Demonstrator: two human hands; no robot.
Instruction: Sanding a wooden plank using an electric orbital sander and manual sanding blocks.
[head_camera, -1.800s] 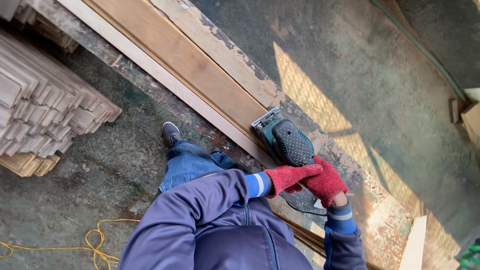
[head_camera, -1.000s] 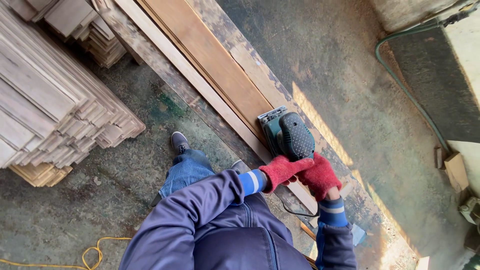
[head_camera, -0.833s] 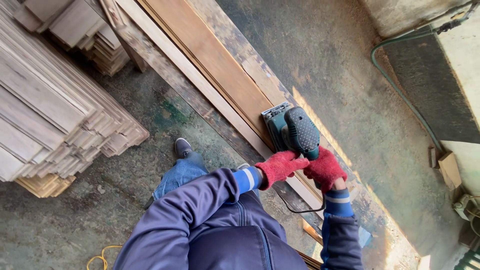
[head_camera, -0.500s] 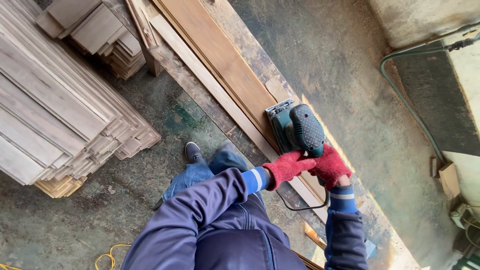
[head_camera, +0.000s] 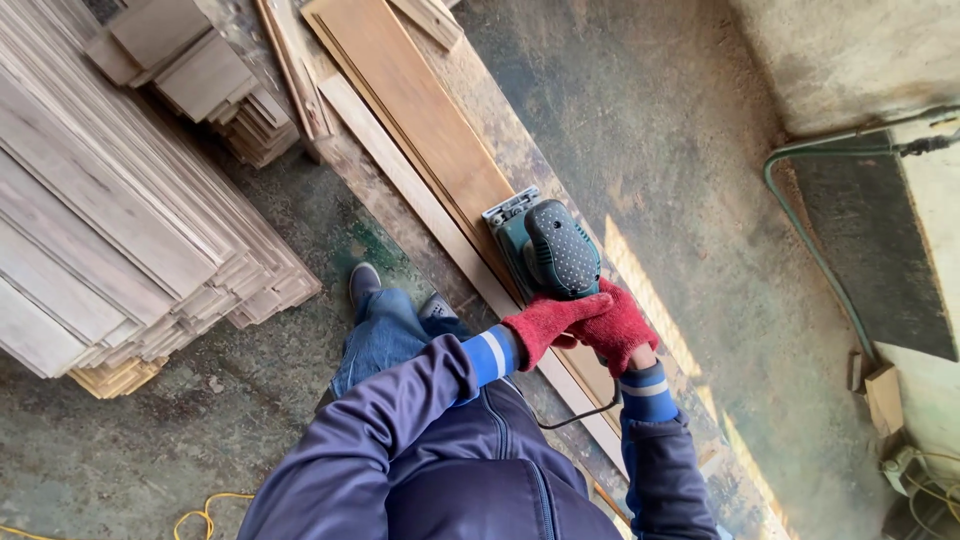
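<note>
- Concrete floor (head_camera: 700, 180): grey-green and dusty, it fills most of the head view; a strip of sunlight crosses it beside the workbench.
- Stack of wooden slats (head_camera: 110, 200): pale boards piled in layers along the left edge of the view, their cut ends facing the person's feet.
- Workbench (head_camera: 390, 215): a long, worn, paint-flecked surface that runs diagonally from the top centre toward the bottom right.
- Long plank (head_camera: 410, 110): a brown board lying flat along the length of the workbench, with a paler, narrower strip (head_camera: 400, 165) just beside it at the bench's near edge.
- Person's body: a blue jacket (head_camera: 440, 470) with banded cuffs, blue jeans and a dark shoe (head_camera: 364, 283) standing on the floor near the bench's near edge.
- Green hose (head_camera: 815, 250): curves over the floor at the right, well apart from the bench.
- Electric sander (head_camera: 545, 250): a green body with a dotted black grip top, its base flat on the long plank about midway along the visible bench; a dark cord (head_camera: 575, 415) trails from it toward the person.
- Left hand (head_camera: 550, 320): in a red knit glove, closed around the rear of the sander.
- Right hand (head_camera: 620, 330): also in a red glove, wrapped firmly on the sander's rear, touching the left hand.
- Yellow cable (head_camera: 205, 505): loops on the floor at the bottom left corner.
</note>
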